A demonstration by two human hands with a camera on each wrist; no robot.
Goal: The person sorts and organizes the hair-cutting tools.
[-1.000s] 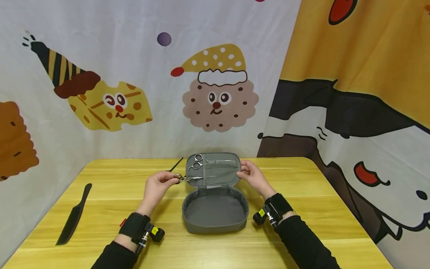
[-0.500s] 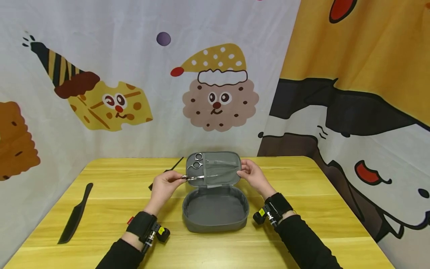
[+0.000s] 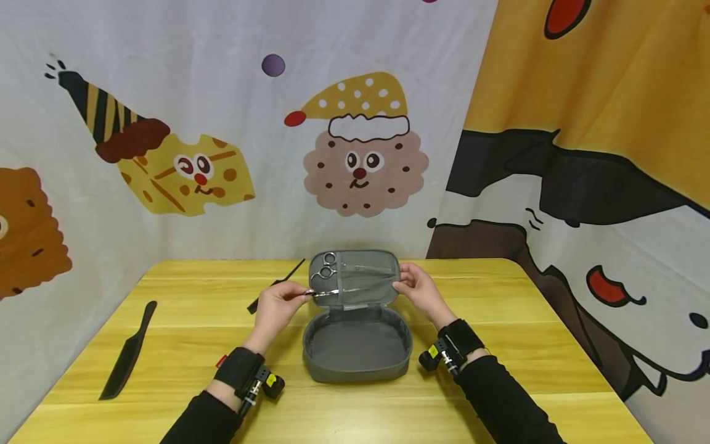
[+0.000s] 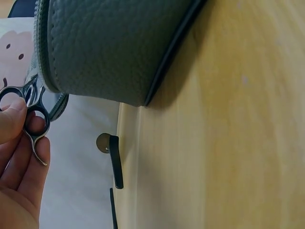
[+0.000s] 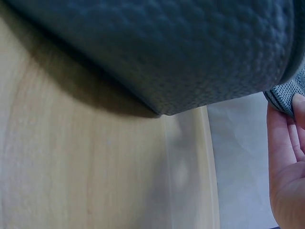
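A grey zippered case (image 3: 357, 374) stands unzipped on the table, its lid (image 3: 368, 256) raised at the back. Between thumb and fingers, my left hand (image 3: 275, 308) pinches the ring handles of silver scissors (image 4: 30, 93). Their blades point right and lie within the mesh pocket (image 3: 368, 285) on the lid's inside. Above them, a second pair of scissors (image 3: 328, 266) sits in the same pocket, its finger rings sticking out on the left. My right hand (image 3: 420, 294) holds the lid's right edge, thumb on the inner side and fingers behind.
A wide black comb (image 3: 129, 354) lies on the left of the wooden table (image 3: 488, 394). Behind my left hand is a thin-handled black comb (image 3: 291, 271), partly hidden. A cartoon-printed curtain (image 3: 222, 92) hangs along the table's back edge.
My left hand has moved right, sliding the scissors deeper into the mesh pocket. More of the thin-handled comb shows behind it. The right hand keeps its hold on the lid.
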